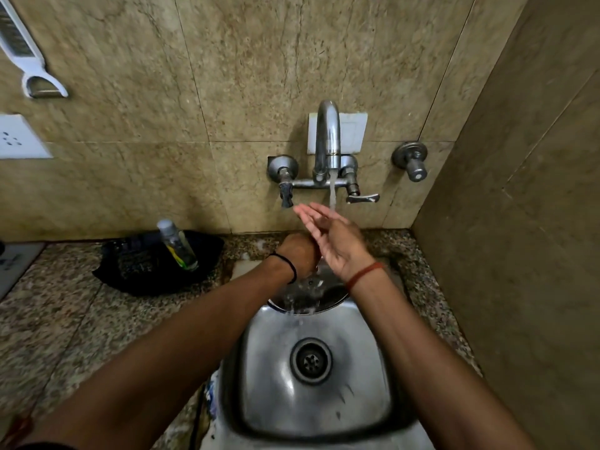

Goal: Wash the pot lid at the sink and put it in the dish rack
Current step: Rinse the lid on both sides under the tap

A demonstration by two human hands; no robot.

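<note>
The steel pot lid (308, 295) is tilted over the far end of the sink (367, 368), wet, with water dripping off its lower rim. My left hand (298, 254) is closed over the lid's top and hides that part of it. My right hand (331, 237) is open, palm turned left, fingers spread just beside the water stream from the faucet (328, 138). It holds nothing.
A black basket-like tray (143, 271) sits on the granite counter left of the sink, with a clear bottle (180, 245) leaning in it. A white grater (26, 56) hangs on the wall at upper left. A tiled side wall (519, 222) stands close on the right.
</note>
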